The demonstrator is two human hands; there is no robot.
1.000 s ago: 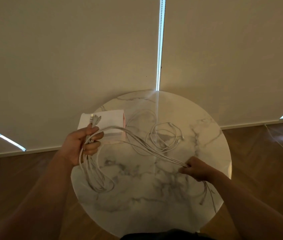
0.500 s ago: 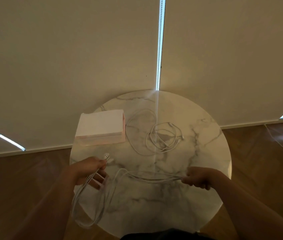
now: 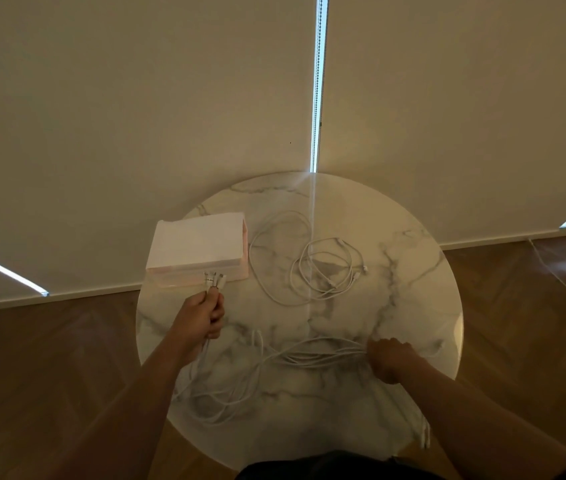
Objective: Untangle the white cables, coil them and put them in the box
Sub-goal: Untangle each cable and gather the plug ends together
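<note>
A person's two hands work a bundle of white cables [image 3: 312, 356] over a round marble bench [image 3: 413, 292]. Nearest the camera, the slack of the bundle lies in loose loops on the bench's front left part, while several ends [image 3: 425, 439] hang over the front right edge. The right hand [image 3: 389, 362] is curled tight round the strands on the right side, knuckles up; the left hand [image 3: 202, 315], closer to the middle, is clamped on the other end of the bundle, with three plugs [image 3: 215, 279] standing up out of the fist – the number of cables in the bundle cannot be told. Just beyond those plugs sits the single box [image 3: 198, 245], white on top with pinkish sides, at the bench's left rear; its top is covered, so its contents are hidden. To its right, well apart from both hands, a second heap of loose white cables [image 3: 312, 268] lies in overlapping rings on the marble – more than one, though an exact count is not possible. Behind the bench hang pale blinds [image 3: 136, 98] above a wooden floor [image 3: 49, 341].
</note>
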